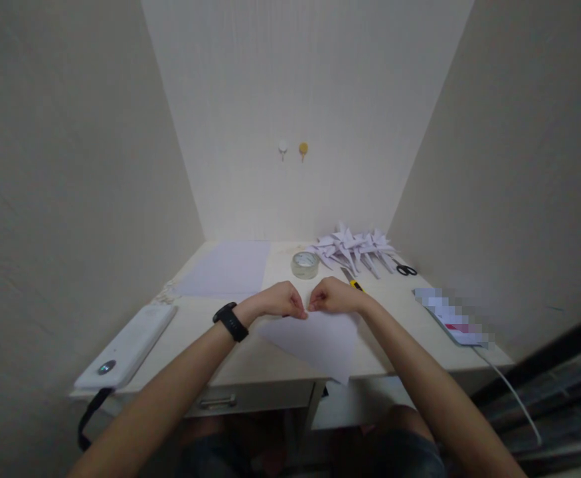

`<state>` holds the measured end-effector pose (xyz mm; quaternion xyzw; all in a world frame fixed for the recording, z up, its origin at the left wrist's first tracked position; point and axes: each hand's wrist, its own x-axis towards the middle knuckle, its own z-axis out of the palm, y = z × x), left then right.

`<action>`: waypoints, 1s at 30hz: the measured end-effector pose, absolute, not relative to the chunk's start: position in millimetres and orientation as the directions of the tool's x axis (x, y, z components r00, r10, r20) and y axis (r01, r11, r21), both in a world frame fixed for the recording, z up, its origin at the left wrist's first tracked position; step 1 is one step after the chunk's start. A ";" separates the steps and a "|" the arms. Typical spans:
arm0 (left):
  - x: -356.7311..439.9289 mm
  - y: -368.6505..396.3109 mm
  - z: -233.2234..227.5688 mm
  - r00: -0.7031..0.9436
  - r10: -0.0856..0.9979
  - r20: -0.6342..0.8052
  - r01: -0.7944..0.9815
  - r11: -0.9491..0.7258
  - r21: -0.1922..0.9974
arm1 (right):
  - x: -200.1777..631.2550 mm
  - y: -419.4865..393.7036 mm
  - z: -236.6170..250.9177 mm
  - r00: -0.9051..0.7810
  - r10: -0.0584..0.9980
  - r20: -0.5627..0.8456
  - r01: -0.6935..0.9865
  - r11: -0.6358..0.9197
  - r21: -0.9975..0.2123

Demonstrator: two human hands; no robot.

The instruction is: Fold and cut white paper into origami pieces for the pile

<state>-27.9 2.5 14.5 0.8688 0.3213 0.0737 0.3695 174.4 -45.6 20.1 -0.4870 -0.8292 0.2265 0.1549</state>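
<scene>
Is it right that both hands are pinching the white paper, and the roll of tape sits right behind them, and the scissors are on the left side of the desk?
Not quite. The head view shows the scissors on the right side of the desk, beside the folded paper pile. The rest holds: left hand and right hand pinch the white paper, roll of tape behind.

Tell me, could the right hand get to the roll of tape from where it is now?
Probably yes. The right hand rests on the white sheet, and the roll of tape sits just beyond it on the desk. Nothing lies between them; the yellow cutter is off to the side.
</scene>
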 end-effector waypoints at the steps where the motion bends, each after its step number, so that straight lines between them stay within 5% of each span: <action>1: -24.8 6.6 12.2 0.787 0.607 -0.108 0.493 -0.514 0.702 | 178.0 -46.4 20.8 -0.471 0.881 0.043 0.736 0.420 -0.531; 9: -29.5 25.6 3.8 0.787 0.575 -0.222 0.479 -0.343 0.808 | 238.1 -54.8 12.4 -0.313 0.945 0.092 0.634 0.280 -0.721; 12: -28.8 24.4 -1.2 0.768 0.606 -0.210 0.447 -0.270 0.853 | 261.0 -58.7 -1.1 0.099 0.958 0.271 0.710 0.123 -0.693; 16: -28.8 23.5 -8.7 0.745 0.643 -0.177 0.381 -0.193 0.904 | 282.2 -67.3 -18.4 0.545 0.682 0.488 0.830 -0.357 -0.428; 21: -35.4 26.3 -15.1 0.742 0.650 -0.165 0.356 -0.174 0.918 | 299.2 -73.2 -28.4 0.680 0.624 0.386 0.733 -0.569 -0.373; 30: -37.4 25.4 -16.5 0.732 0.664 -0.153 0.330 -0.149 0.932 | 309.1 -73.6 -35.5 0.757 0.564 0.330 0.650 -0.601 -0.465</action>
